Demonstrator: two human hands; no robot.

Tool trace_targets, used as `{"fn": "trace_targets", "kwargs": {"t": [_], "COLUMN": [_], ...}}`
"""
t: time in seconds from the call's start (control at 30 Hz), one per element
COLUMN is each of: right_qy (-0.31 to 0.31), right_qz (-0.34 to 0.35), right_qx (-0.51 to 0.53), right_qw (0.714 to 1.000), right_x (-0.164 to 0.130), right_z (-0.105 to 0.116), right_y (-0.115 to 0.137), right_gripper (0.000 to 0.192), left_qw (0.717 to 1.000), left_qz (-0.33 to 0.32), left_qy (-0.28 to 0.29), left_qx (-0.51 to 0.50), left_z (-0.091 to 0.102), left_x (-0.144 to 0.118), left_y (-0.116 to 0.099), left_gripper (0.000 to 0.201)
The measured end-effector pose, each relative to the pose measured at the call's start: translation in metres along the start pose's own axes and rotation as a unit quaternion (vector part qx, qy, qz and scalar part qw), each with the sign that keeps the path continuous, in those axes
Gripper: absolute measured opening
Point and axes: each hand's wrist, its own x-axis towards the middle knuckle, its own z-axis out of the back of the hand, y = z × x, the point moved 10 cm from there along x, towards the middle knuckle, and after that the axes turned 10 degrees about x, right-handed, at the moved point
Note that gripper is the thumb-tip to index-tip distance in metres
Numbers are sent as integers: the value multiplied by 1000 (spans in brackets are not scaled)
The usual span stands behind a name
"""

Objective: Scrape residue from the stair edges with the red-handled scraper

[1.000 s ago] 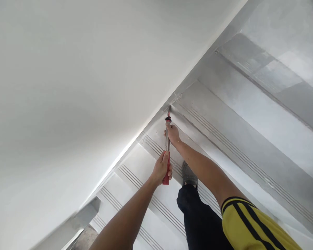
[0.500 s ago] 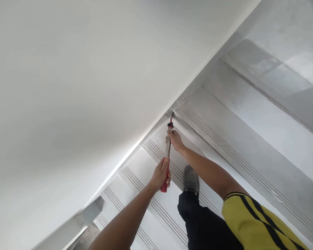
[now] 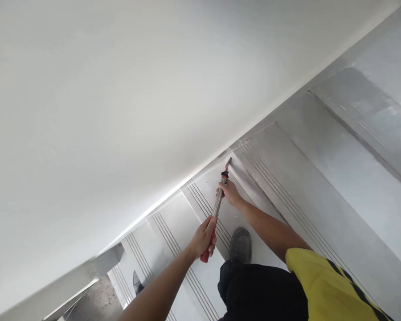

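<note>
I hold a long scraper tool (image 3: 217, 207) with a metal shaft and a red handle in both hands. My left hand (image 3: 203, 240) grips the red handle at the lower end. My right hand (image 3: 229, 192) grips the shaft near the black collar, close to the tip. The tip touches the corner where a grey stair step (image 3: 280, 178) meets the white wall (image 3: 120, 111). My grey shoe (image 3: 240, 245) stands on the step just below the tool.
Grey tiled stairs with grooved nosing lines (image 3: 173, 232) run down to the left and up to the right. A white sloped beam (image 3: 63, 285) crosses the lower left, with a rough floor (image 3: 96, 303) below it.
The view has shifted, so hands and tool sit lower and further right in the picture. The tool's tip stays in the wall-step corner, and both hands keep their grip.
</note>
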Motion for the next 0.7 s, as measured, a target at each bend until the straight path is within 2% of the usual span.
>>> {"fn": "trace_targets", "kwargs": {"t": [0.07, 0.17, 0.23, 0.3, 0.4, 0.47, 0.57, 0.7], "right_qy": [-3, -23, -25, -28, -24, -20, -37, -54], "right_qz": [20, 15, 4, 10, 11, 16, 40, 23], "right_qx": [-6, -19, -23, -17, 4, 17, 17, -9], "right_qw": [1000, 999, 999, 999, 1000, 1000, 998, 998], "right_x": [-14, -42, -45, -32, -1, 6, -19, -62], "right_z": [12, 35, 37, 25, -3, -13, 4, 40], "right_y": [-6, -29, -36, -26, 0, 10, 3, -29], "right_gripper": [16, 15, 12, 11, 13, 15, 15, 14], "left_qw": [1000, 999, 998, 998, 999, 999, 999, 997], "left_qz": [7, 9, 8, 6, 3, 6, 10, 7], "left_qy": [3, 26, 34, 13, -19, -17, 3, 50], "left_qx": [12, 42, 52, 55, 39, 27, 43, 64], "left_z": [-10, -30, -31, -16, 12, 17, 0, -34], "left_x": [-4, -13, -15, -12, -6, -6, -17, -32], "left_y": [12, 36, 41, 29, -4, -15, -2, 33], "left_gripper": [63, 66, 66, 64, 61, 61, 61, 62]}}
